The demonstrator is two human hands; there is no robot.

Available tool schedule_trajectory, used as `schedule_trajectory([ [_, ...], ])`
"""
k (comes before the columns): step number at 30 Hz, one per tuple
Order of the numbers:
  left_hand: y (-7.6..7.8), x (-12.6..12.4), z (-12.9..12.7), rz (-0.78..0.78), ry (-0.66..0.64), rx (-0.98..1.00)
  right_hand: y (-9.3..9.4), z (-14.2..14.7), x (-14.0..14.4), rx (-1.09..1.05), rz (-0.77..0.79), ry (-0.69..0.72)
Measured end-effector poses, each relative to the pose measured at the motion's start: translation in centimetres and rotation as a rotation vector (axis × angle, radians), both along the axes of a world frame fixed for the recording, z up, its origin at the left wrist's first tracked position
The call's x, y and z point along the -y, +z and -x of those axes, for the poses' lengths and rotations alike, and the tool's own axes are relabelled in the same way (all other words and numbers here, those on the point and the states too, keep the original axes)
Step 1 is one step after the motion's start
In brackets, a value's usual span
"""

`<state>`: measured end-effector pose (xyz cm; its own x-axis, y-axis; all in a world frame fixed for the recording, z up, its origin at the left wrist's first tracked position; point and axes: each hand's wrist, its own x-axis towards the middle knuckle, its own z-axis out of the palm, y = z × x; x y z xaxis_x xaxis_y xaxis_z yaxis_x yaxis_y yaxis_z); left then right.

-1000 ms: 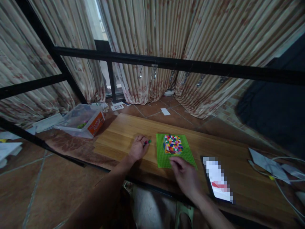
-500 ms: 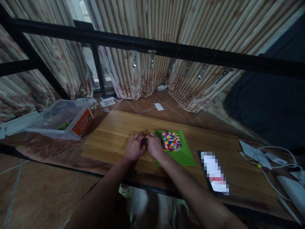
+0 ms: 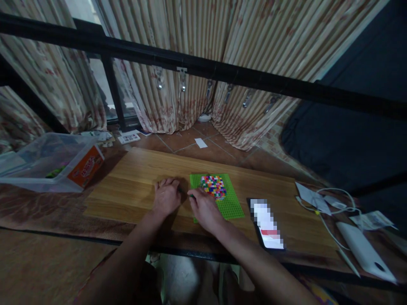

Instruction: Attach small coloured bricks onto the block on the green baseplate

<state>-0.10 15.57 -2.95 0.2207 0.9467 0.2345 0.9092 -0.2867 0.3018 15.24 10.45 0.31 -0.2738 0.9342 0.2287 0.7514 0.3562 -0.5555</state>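
Note:
My left hand (image 3: 167,197) rests low over the wooden board, fingers curled, with a small dark bit showing near its thumb that I cannot make out. To its right, my right hand (image 3: 205,208) pinches a small dark green toy brick (image 3: 190,194) between thumb and finger. The right hand lies partly across the left side of a green studded baseplate (image 3: 233,209). On that plate stands a block of many-coloured toy bricks (image 3: 213,186), just beyond the right hand's knuckles. A narrow gap separates the two hands.
A clear plastic box (image 3: 41,182) with an orange label and some green pieces stands at the left. Right of the baseplate lies a phone (image 3: 267,224) with a lit, blurred screen. White cables (image 3: 341,190) and a white device (image 3: 365,252) sit at the far right. Behind is a black rail (image 3: 197,63).
My hands were together around small dark pieces and have drawn apart. A green brick now shows in the right fingers. The view has swung slightly right.

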Motion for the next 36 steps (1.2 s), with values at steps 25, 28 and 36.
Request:
schedule_trajectory([
  [25, 2.3, -0.5, -8.2, 0.410, -0.394, 0.479, 2.4, -8.3, 4.9, -1.263, 0.626, -0.100],
  [28, 2.4, 0.5, -8.5, 0.427, -0.367, 0.459, 2.6, -10.0, 3.8, -1.087, 0.494, -0.175],
  [36, 1.5, 2.1, -8.0, 0.488, -0.335, 0.630, 1.6, -11.5, -1.4, -0.735, 0.121, -0.232],
])
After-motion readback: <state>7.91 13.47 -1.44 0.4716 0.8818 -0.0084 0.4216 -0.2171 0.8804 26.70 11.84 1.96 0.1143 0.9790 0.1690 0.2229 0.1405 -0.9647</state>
